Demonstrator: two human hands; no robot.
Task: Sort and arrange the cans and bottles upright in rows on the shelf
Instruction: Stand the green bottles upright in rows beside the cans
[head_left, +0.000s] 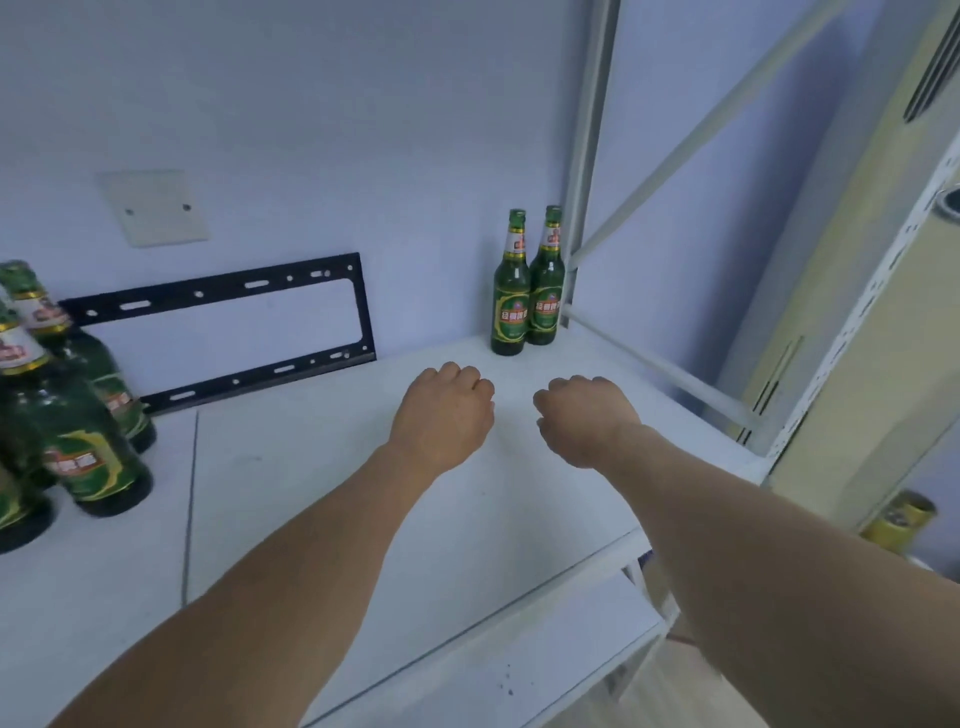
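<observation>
left hand (441, 410): above the white shelf (311, 493), knuckles up, fingers curled together, holding nothing
right hand (587, 415): beside the left, near it but apart, fingers curled in, holding nothing
corner pair: two green bottles (527, 291) upright, touching, at the shelf's back right corner against the wall and post (587, 156)
left cluster: more green bottles (67, 405) upright at the shelf's left edge, partly cut off by the frame
labels: green and gold oval body labels, red and white neck labels; characters too blurred to read
wall: black slotted bracket (223, 332) behind the shelf, pale plate (153, 208) above it
lower right: gold can (901, 522), below shelf level
</observation>
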